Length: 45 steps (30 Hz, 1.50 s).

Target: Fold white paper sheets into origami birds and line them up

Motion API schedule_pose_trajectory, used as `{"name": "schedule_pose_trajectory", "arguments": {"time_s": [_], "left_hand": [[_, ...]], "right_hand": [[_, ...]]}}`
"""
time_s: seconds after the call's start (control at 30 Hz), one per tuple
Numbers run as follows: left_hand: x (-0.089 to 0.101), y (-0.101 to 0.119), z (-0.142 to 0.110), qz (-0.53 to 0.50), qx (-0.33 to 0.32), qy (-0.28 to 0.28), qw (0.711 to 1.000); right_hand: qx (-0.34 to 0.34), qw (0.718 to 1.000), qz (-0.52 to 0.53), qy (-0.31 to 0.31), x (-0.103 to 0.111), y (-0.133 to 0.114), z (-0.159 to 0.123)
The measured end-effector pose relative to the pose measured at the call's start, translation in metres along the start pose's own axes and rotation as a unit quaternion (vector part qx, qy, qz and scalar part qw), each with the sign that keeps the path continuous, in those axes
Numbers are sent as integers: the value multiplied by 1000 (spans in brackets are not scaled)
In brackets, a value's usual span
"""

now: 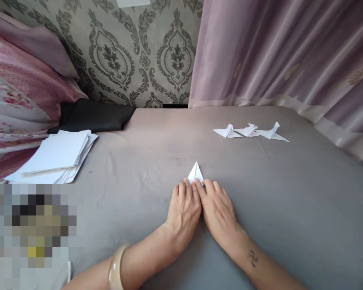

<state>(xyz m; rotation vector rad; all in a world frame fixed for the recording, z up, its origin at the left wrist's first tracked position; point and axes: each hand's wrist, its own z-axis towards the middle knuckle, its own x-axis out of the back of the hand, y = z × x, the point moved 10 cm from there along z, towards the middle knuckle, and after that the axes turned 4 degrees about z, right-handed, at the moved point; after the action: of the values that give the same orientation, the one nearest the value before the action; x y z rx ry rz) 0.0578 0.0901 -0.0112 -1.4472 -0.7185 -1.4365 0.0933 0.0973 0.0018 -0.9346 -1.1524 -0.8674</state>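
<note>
A small folded white paper piece (196,173) lies on the grey sheet (290,209), its pointed tip aimed away from me. My left hand (184,209) and my right hand (218,209) rest side by side, palms down, with their fingertips pressing flat on the near end of the paper. The fingers of both hands lie stretched out and close together. Most of the paper's near part is hidden under the fingers. A pale bangle (116,268) sits on my left wrist.
A stack of white paper sheets (56,155) lies at the left. Three finished folded paper figures (250,131) sit in a row at the far right. A black cloth (93,114), pink bedding (21,92), a patterned wall and a mauve curtain (284,52) border the bed.
</note>
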Motion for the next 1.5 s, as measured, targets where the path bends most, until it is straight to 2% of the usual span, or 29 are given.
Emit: {"name": "schedule_pose_trajectory", "arguments": {"time_s": [0.1,0.27,0.47,0.63,0.73,0.87,1.0,1.17,1.2,1.3,1.37,1.43,1.47,1.5], "left_hand": [[1,-8,7,-37,-10,-16,999],[-8,-15,15,-81,-41,-82,992],[-9,-15,17,-70,-74,-74,992],[-12,-14,18,-66,-104,-101,987],[-7,-19,19,-81,-84,-87,989],[5,-20,17,-111,-54,-37,992],[3,-22,16,-120,-19,-32,992],[2,-27,18,-118,8,-13,993],[2,-28,18,-117,9,-10,993],[1,-33,17,-128,21,-4,992],[2,-41,16,-164,44,3,985],[4,-56,16,-254,97,21,962],[4,-65,16,-326,128,31,936],[3,-72,16,-413,156,40,896]], "right_hand": [[-11,1000,11,-19,-3,4,2],[-39,999,2,-34,-6,14,-1],[-34,999,-16,-27,-2,17,-3],[-84,992,92,-20,-2,44,-3],[-91,987,132,-18,-5,51,-1],[-87,977,194,-15,-9,50,3],[-109,945,305,-31,-16,58,5],[-139,854,497,-66,-24,51,3],[-134,843,517,-65,-24,47,4],[-112,838,533,-42,-16,38,6],[-118,831,543,0,-9,42,8],[-153,817,552,72,1,58,6],[-173,808,553,108,6,67,5],[-191,795,560,134,9,75,3]]}}
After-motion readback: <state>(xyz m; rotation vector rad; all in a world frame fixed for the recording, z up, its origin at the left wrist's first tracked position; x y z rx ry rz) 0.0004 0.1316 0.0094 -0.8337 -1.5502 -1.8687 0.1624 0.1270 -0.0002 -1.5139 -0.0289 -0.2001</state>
